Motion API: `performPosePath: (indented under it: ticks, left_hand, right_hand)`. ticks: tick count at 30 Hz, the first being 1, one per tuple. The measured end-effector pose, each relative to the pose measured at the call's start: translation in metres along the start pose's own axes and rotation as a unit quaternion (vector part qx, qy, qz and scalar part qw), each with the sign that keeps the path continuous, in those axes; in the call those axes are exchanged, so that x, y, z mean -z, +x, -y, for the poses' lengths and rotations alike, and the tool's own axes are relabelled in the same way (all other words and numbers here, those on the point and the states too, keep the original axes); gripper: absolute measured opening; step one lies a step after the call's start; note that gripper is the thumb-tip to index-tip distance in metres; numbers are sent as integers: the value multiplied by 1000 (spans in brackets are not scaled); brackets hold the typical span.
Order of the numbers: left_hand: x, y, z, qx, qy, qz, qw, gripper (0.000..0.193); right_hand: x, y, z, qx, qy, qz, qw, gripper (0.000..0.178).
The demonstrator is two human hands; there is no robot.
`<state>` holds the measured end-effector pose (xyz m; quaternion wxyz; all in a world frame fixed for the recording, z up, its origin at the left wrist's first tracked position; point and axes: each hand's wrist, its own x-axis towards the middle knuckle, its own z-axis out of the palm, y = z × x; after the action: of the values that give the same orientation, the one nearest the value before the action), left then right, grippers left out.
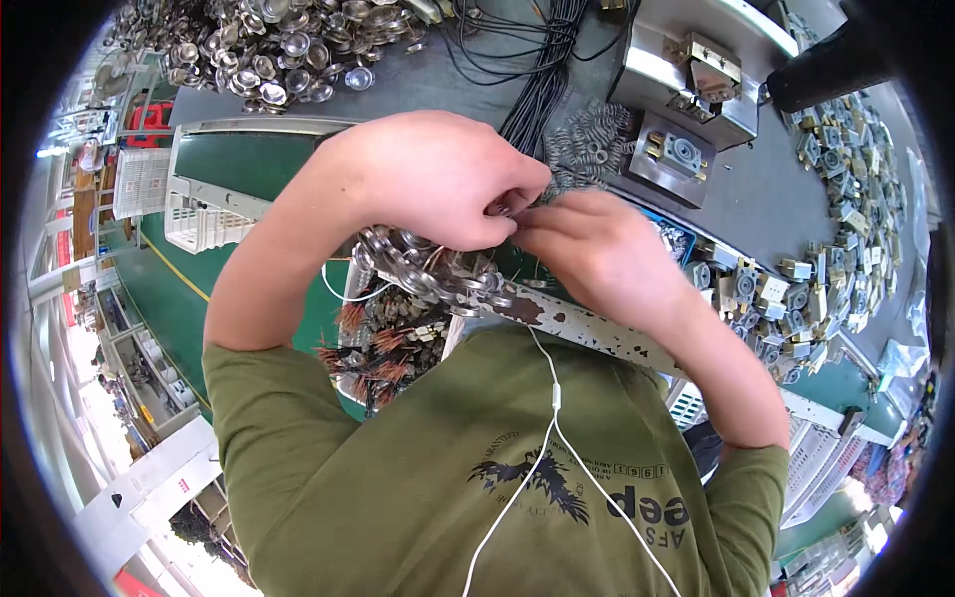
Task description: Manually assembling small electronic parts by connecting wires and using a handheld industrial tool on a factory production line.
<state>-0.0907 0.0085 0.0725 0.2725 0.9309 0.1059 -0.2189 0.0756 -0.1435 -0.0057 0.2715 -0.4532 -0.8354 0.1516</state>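
My left hand (438,179) and my right hand (607,254) meet in front of my chest, just past the worn, paint-chipped table edge (587,333). Fingers of both are pinched together at one spot. A small dark bit shows in the curl of the left fingers, too hidden to name. What the right fingertips hold, if anything, is covered. Below the left hand lies a cluster of shiny round metal cups (428,269). Beyond the right hand are a heap of small coiled springs (592,144) and a bundle of black cables (547,85).
A large heap of metal cups (269,55) lies far left. On the right stand a metal press fixture (711,80) and a block holding a square component (681,154). Many similar components (846,219) pile beyond. Wires with copper ends (388,343) sit below left, near a white basket (204,224).
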Motion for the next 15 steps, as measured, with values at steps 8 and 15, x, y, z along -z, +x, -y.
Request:
performPosePath:
  ticks: [8,15]
  left_hand:
    - [6,-2,11,17,-39,30,999,22]
    - [0,-5,22,11,-122,27,992,21]
  right_hand:
    - [-26,17,10,4,-92,87,992,14]
    - [41,-31,-1,-58,199,-134,969,28]
